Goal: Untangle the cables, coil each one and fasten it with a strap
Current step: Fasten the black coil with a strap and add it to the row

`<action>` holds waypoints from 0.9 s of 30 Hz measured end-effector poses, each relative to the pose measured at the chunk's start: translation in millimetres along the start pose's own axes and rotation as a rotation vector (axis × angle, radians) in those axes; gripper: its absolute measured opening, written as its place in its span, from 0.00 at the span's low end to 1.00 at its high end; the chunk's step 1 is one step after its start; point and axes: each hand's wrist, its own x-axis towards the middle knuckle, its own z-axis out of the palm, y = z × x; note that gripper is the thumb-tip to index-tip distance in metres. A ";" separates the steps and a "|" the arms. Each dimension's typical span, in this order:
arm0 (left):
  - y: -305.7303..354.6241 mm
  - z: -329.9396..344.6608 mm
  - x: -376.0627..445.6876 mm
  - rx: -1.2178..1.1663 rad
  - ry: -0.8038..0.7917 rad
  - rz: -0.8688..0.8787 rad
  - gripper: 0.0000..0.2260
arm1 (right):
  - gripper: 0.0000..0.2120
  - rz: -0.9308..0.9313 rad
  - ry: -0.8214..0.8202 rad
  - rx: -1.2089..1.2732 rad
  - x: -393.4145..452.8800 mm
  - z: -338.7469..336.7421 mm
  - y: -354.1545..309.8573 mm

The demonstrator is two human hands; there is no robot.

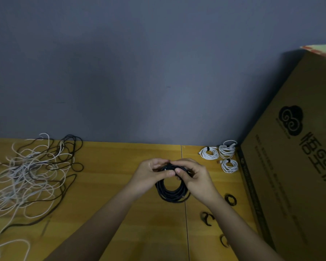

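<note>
Both hands are meeting over the middle of the counter (109, 166), the left hand (151, 173) and right hand (193, 176) each pinching the top of a coiled black cable (170, 193) in a narrow grip. A tangle of white and dark cables (29, 172) is lying at the left, well apart. Three strapped white coils (219, 156) are sitting near the large cardboard box (294, 166), which is crowding the right side, with loose black straps (230, 199) beside it.

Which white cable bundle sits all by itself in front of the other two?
Find the big brown cardboard box on the right. Beside its lower corner lie three coiled white cables on the yellow wooden table. Yours is the near coiled white cable, alone in front; the others sit side by side behind.
</note>
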 end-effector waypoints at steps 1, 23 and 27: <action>-0.7 2.1 -0.4 -0.011 0.031 0.023 0.13 | 0.15 -0.012 0.000 -0.006 1.0 -0.1 0.1; -61.9 42.4 61.9 0.097 0.162 -0.010 0.05 | 0.26 0.296 0.067 -0.222 -17.4 6.6 108.9; -96.5 65.2 99.3 0.183 -0.001 -0.069 0.13 | 0.23 0.416 0.176 -0.161 -12.9 -9.4 156.4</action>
